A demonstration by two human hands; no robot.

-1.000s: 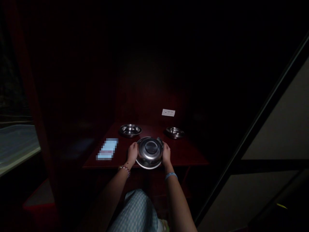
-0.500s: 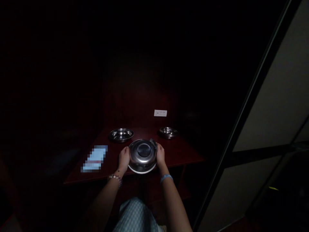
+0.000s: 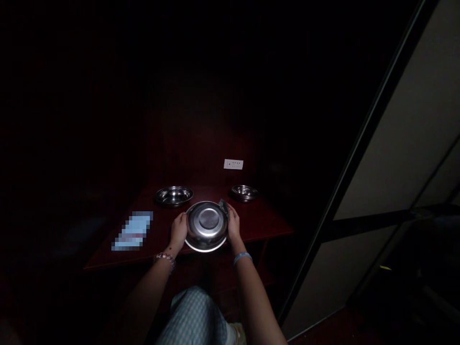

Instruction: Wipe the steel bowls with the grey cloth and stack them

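A shiny steel bowl (image 3: 198, 239), bottom side up, is held over the front edge of the table between my two hands. My left hand (image 3: 178, 232) grips its left rim, fingers closed and partly hidden behind it. On the opposite side my right hand (image 3: 233, 223) grips the rim and presses a crumpled dark grey cloth or pad (image 3: 223, 207) against the bowl. What that grey piece is made of is hard to tell in the dim light.
On the dark red table (image 3: 158, 239) stand a wide steel bowl (image 3: 174, 196) at back left and some stacked steel bowls (image 3: 244, 193) at back right. A blurred-out light blue object (image 3: 132, 231) lies at left. A white socket (image 3: 233, 164) is on the wall; a framed panel (image 3: 381, 163) rises at right.
The view has shifted slightly, so everything sits a little further left and higher. Both hands keep their hold on the bowl, and the grey piece stays at its right rim.
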